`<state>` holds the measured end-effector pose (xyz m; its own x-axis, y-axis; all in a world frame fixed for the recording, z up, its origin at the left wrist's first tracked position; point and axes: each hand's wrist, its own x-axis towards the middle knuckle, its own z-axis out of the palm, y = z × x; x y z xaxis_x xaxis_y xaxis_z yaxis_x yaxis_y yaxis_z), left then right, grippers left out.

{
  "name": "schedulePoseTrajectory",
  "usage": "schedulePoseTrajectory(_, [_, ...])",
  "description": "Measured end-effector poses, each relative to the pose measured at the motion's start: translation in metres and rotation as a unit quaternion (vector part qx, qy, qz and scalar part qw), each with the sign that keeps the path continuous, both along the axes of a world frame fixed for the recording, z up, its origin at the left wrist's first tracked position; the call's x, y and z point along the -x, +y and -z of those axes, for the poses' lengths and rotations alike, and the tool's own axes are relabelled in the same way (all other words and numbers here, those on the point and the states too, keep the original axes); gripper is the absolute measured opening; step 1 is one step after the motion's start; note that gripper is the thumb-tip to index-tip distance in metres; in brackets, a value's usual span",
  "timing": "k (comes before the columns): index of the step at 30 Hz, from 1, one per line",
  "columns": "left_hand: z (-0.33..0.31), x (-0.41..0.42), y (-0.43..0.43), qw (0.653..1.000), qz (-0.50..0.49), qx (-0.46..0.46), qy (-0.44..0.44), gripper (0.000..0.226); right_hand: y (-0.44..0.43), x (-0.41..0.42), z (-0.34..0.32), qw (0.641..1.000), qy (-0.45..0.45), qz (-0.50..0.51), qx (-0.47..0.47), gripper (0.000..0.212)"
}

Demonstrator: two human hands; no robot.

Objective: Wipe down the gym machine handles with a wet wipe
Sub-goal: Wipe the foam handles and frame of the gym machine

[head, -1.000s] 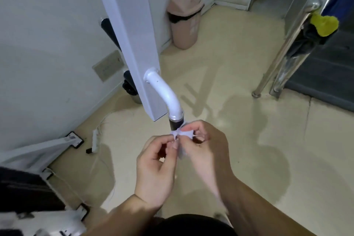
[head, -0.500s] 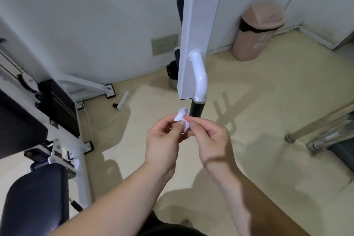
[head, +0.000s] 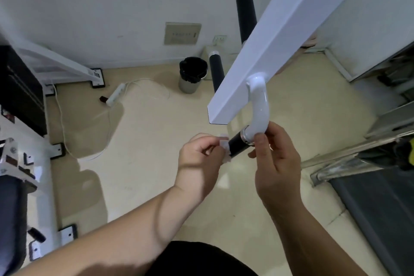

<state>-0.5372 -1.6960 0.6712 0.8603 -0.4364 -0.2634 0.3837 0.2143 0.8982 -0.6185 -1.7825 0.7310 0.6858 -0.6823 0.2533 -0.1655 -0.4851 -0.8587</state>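
A white square beam (head: pixel 275 42) of the gym machine slants across the view. A curved white tube (head: pixel 259 107) comes off it and ends in a black handle grip (head: pixel 237 144). My left hand (head: pixel 199 163) pinches a small crumpled white wet wipe (head: pixel 225 148) against the free end of the grip. My right hand (head: pixel 277 168) is at the chrome collar where tube and grip meet, thumb on the tube, fingers loosely curled. Two more black handle grips (head: pixel 245 13) (head: pixel 216 71) show behind the beam.
A small bin with a black liner (head: pixel 191 76) stands by the wall. A white power strip (head: pixel 115 94) and its cable lie on the beige floor. A white machine frame (head: pixel 47 177) and a dark padded seat (head: pixel 10 219) are at the left; metal rails (head: pixel 358 157) at the right.
My hands have parted: the left keeps the wipe and now presses it on the grip's end, the right has gone up to the collar. My view has swung left and tilted.
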Motion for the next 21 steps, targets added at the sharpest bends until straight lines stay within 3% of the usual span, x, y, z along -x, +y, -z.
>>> schedulePoseTrajectory(2, [0.0,0.003,0.004,0.999,0.014,0.038,-0.005,0.025,-0.002,0.0,0.001,1.0,0.004,-0.004,0.008,0.023])
schedulePoseTrajectory(5, [-0.005,0.005,0.005,0.997,0.01,0.061,-0.039,0.02,-0.005,0.0,0.002,1.0,0.006,-0.024,0.012,0.02])
schedulePoseTrajectory(10, [0.017,0.004,0.012,0.998,-0.004,0.062,0.031,0.013,-0.012,-0.004,0.006,0.997,-0.01,-0.082,0.009,0.015])
schedulePoseTrajectory(15, [0.004,0.012,0.005,0.999,-0.035,0.037,-0.007,0.037,-0.024,-0.005,0.013,0.993,-0.023,-0.115,0.016,0.01])
schedulePoseTrajectory(21, [-0.008,0.037,-0.02,0.987,-0.14,0.073,0.004,0.008,-0.052,-0.005,0.012,0.979,-0.024,-0.203,0.011,0.015])
